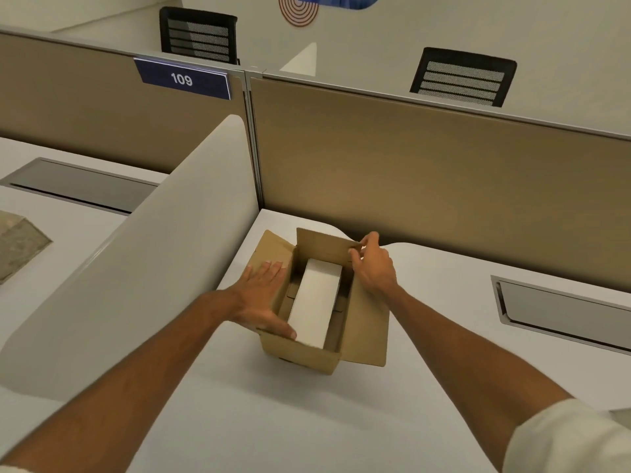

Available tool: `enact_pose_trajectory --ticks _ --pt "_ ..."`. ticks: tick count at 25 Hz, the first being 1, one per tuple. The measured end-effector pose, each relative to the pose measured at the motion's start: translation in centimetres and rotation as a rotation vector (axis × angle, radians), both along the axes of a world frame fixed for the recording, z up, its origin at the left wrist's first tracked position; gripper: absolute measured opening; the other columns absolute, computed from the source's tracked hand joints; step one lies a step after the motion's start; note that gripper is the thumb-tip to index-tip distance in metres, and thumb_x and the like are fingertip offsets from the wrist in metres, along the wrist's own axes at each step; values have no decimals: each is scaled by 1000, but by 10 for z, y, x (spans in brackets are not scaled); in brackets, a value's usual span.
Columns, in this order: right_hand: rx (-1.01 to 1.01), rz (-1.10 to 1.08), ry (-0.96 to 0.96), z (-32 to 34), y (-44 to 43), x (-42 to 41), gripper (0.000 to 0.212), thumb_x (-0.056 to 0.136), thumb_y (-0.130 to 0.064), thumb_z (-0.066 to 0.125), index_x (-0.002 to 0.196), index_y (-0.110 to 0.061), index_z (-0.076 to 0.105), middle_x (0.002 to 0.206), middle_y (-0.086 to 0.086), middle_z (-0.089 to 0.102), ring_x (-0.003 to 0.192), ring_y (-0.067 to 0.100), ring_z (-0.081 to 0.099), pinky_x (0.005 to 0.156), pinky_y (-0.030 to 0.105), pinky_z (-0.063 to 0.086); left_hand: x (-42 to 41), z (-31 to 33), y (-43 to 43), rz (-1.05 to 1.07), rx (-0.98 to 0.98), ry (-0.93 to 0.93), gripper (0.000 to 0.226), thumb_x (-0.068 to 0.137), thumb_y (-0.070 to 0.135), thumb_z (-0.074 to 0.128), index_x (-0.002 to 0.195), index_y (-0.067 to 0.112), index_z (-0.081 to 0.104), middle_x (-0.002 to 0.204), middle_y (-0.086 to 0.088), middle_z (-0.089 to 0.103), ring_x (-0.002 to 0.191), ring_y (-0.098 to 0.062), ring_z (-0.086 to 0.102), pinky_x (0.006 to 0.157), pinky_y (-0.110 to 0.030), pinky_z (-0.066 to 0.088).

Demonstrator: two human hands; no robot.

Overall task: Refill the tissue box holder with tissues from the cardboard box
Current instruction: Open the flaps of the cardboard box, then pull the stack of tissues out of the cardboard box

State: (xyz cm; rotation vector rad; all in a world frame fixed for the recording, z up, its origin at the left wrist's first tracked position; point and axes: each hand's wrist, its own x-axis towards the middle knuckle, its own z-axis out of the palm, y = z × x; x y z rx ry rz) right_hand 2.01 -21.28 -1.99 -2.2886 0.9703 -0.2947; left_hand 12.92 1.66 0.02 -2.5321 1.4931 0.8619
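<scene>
The cardboard box (304, 353) is plain brown and stands open, its flaps folded outward. The left flap lies flat under the spread fingers (269, 269) of the left hand (263, 298), whose thumb rests on the near left rim. The far right flap corner is pinched between the thumb and fingers of the right hand (374, 264). Inside, between the two sets of fingers, lies a white rectangular tissue pack (316, 303), lengthwise, its near end just beside the left thumb tip. It fills most of the box's length, with gaps along both sides.

One cardboard box (300, 356), one tissue pack (316, 305), two hands: left hand (261, 298), right hand (374, 268); two chairs (199, 35).
</scene>
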Motion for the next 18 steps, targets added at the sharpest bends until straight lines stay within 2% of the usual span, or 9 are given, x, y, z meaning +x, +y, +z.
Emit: enact_pose_trajectory --ticks 3,6,8,13,18 --pt "58 -142 -22 -1 -3 11 34 94 -29 57 116 -10 39 103 12 64 88 28 65 75 40 53 -2 -9 6 -46 59 -50 151 48 91 56 148 14 -26 158 -8 -31 145 -28 -30 113 -46 -21" --pt "9 -141 60 -9 -4 13 22 95 -23 54 111 -12 44 96 8 60 83 26 61 68 37 49 -5 -26 9 -35 36 -85 160 39 92 58 145 14 -32 156 -7 -36 141 -27 -35 109 -45 -25" --pt "-81 -79 122 -15 -3 14 16 97 -16 48 112 -12 47 98 8 62 86 27 62 73 39 51 -7 -38 10 -17 25 -89 165 32 94 57 143 15 -36 154 -5 -40 136 -25 -41 108 -44 -27" --pt "-201 19 183 -25 0 13 28 99 -13 41 125 -14 50 113 11 65 99 30 63 95 43 47 -11 -51 11 17 -23 -71 164 24 98 52 128 23 -51 144 1 -50 130 -22 -47 108 -43 -27" --pt "-199 31 228 -32 -3 13 29 99 -13 42 126 -15 54 120 11 64 107 30 60 102 42 40 -13 -54 12 26 -62 -70 163 26 96 54 126 24 -52 142 2 -51 135 -24 -42 109 -43 -25"
